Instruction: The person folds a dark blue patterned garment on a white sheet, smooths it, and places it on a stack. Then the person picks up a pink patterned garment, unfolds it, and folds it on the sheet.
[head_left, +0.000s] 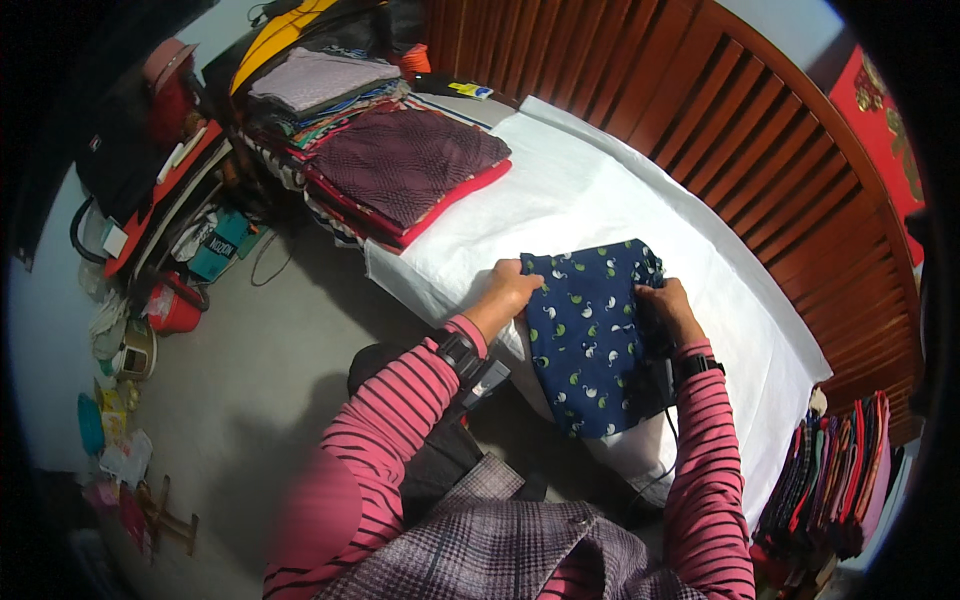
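A navy cloth (589, 337) printed with white and green swan-like birds hangs spread between my two hands, above the white sheet. My left hand (514, 292) pinches its upper left corner, thumb on top. On the other side, my right hand (667, 300) grips the upper right edge, where the cloth looks gathered. The lower end of the cloth drops past the near edge of the white sheet (622, 202). Both wrists carry black straps with devices attached, and a thin cable runs down from the right one.
Folded fabrics with a dark plaid piece (412, 165) on top lie at the sheet's far left, beside a taller stack (322, 79). A slatted wooden headboard (720, 112) borders the far side. Folded cloths (832, 472) stand at the right. A red bucket (174, 304) is on the left.
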